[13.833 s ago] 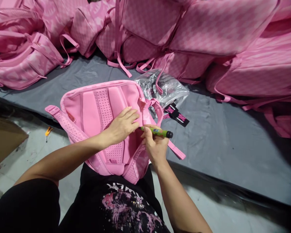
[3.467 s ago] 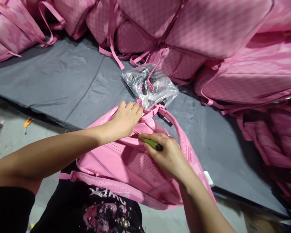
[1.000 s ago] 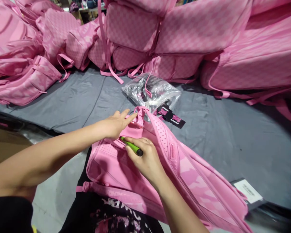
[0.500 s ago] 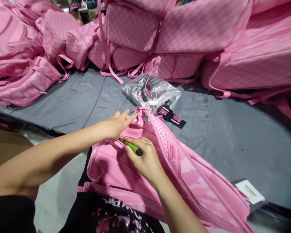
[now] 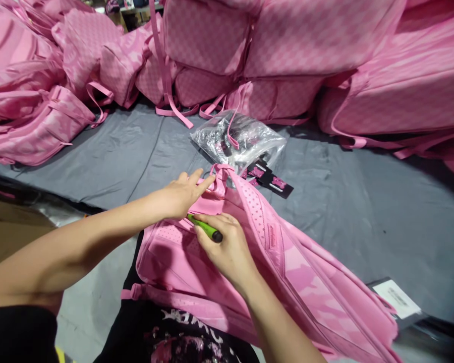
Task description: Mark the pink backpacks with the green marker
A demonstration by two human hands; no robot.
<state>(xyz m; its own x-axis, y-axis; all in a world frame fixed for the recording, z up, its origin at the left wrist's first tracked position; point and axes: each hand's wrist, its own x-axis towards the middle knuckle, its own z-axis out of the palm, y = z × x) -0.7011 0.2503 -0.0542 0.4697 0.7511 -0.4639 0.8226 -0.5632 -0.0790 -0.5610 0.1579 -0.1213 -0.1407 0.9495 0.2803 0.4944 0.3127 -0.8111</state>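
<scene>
At six o'clock, across the lap, lies a pink backpack (image 5: 227, 267); the left hand (image 5: 179, 194), fingers loosely spread, pins its top loop so the fabric stays put, while the right hand (image 5: 227, 249) grips a green pen (image 5: 205, 229) against the back panel.

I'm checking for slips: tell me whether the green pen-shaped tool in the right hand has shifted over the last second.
No. The green pen-shaped tool sits at the same spot on the pink backpack, equally far below the clear plastic bag.
</scene>
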